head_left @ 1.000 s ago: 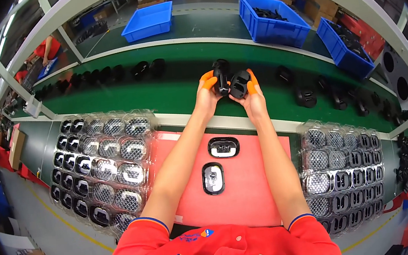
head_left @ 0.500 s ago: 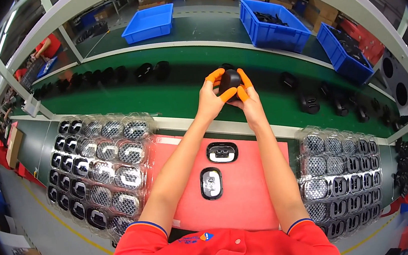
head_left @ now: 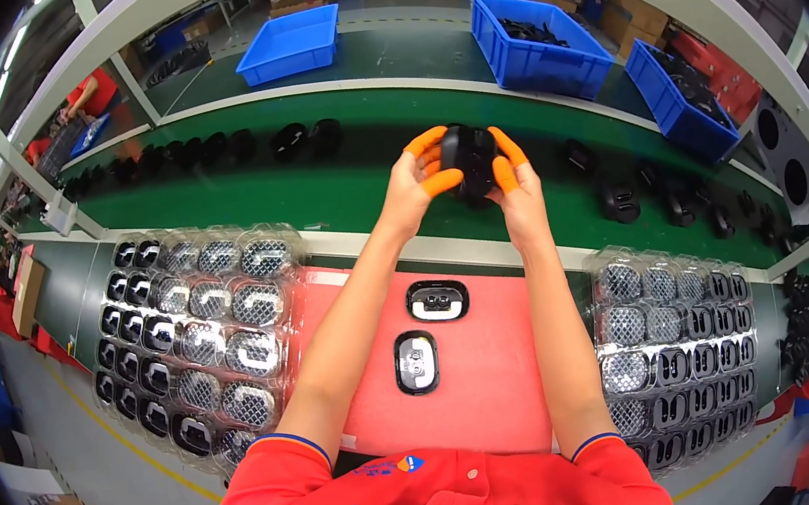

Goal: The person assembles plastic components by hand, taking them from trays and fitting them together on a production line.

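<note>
both hands, the left hand (head_left: 409, 190) and right hand (head_left: 520, 191), close their orange-capped fingers around a black part (head_left: 469, 158) held above the green conveyor (head_left: 318, 192). it looks like fitting or checking; next likely needs steady pressing together.

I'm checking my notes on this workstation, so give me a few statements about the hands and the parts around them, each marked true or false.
1. Both hands, left hand and right hand, hold one black part. True.
2. The fingertips are bare. False: they wear orange finger cots.
3. Two black parts lie on the red mat. True.
4. The conveyor belt is blue. False: it is green.
</note>
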### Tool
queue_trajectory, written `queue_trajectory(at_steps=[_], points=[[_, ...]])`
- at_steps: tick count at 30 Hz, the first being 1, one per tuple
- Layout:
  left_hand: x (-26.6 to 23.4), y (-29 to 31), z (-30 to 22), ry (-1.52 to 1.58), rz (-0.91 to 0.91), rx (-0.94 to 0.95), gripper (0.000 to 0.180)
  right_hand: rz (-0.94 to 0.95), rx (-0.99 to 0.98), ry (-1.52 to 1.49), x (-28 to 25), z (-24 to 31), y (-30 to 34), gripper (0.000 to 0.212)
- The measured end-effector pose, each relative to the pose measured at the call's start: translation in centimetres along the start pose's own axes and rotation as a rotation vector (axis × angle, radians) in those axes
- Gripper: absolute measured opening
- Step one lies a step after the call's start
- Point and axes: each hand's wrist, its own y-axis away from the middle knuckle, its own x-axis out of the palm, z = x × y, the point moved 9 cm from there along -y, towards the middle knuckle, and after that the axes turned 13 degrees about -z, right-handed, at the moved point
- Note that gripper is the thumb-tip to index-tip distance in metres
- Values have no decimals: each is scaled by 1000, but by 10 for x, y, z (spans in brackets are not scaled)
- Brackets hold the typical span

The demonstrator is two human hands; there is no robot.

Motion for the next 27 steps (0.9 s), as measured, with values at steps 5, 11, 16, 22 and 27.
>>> queue_trajectory(at_steps=[5, 11, 16, 22, 27], points=[[-10, 1, 22, 271, -37, -276, 44, -145, -45, 103, -18, 3, -9, 32], [-34, -12, 27, 269, -178, -264, 39, -126, -81, 181, -4, -1, -12, 32], [-120, -30, 58, 202, -594, -320, 37, -171, -119, 192, -15, 3, -14, 31], [-180, -30, 39, -607, -810, 5, 35, -136, -116, 172, -17, -7, -15, 27], [-210, -32, 49, -636, -826, 29, 34, -54, -110, 187, 6, -35, -8, 25]])
